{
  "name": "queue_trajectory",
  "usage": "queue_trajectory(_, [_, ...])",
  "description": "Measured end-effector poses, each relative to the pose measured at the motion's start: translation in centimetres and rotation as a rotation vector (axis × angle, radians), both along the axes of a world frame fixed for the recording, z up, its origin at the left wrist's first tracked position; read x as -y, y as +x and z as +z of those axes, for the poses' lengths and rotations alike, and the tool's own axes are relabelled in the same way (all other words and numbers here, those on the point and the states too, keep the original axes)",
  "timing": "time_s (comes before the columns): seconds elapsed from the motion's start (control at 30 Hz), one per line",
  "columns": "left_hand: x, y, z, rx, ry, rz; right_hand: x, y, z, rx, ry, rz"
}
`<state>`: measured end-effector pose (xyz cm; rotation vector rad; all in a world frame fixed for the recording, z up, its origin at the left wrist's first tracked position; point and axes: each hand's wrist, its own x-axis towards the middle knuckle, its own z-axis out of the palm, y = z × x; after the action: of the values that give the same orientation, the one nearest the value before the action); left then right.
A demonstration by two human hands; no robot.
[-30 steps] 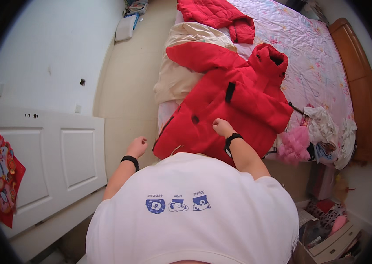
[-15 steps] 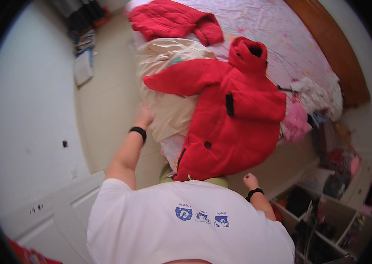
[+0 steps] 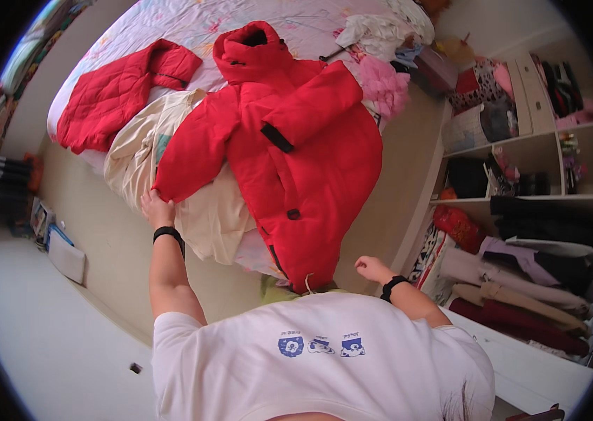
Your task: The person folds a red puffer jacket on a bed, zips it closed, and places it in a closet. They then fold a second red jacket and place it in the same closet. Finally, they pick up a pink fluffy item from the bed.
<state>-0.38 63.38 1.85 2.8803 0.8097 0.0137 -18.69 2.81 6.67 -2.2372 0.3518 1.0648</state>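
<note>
A red hooded puffer coat (image 3: 335, 193) lies spread over the near side of the bed (image 3: 110, 43), its hood (image 3: 254, 55) at the far end and its hem reaching the person's waist. The left hand (image 3: 159, 208) is at the end of the coat's left-lying sleeve (image 3: 194, 151), narrow, with the fingers apparently pinching the cuff edge. The right hand (image 3: 375, 269) hangs just to the right of the hem, apart from the coat, its fingers curled in; nothing shows in it.

The right-lying sleeve (image 3: 321, 105) is folded across the body of the coat, so that its black cuff strap (image 3: 277, 137) sits near the middle. The left-lying sleeve slants outward over a crumpled cream cloth (image 3: 223, 228), and farther left lies a red quilted jacket (image 3: 110, 105). A heap of pink tulle (image 3: 384, 84) sits on the right, beyond the coat's shoulder.

For handling the sleeve well, a pinch through both layers of the cuff seems best, since padded fabric slides over its own lining. Lifting slightly before moving it should keep the cream cloth beneath from dragging along. The right hand would do most good pressed flat near that shoulder, so the body stays put; smoothing from shoulder to cuff should drive trapped air out.
</note>
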Motion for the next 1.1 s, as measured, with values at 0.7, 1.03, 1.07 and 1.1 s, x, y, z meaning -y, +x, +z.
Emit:
queue_trajectory(0.7, [14.6,1.7,18.5,-0.254,-0.646,-0.798,0.4,-4.7,-2.0,-0.006,-0.045,-0.106])
queue_trajectory(1.03, [34.0,4.6,21.4,-0.18,-1.359,-1.075,0.9,-6.7,-2.1,0.276,0.054,-0.232])
queue_trajectory(1.07, [34.1,4.0,19.3,-0.123,-1.168,-1.113,1.1,-7.5,-2.2,0.281,-0.002,-0.202])
queue_trajectory(1.1, [33.5,3.3,16.9,-0.128,-1.016,-1.107,1.5,-8.4,-2.4,0.251,0.004,-0.213])
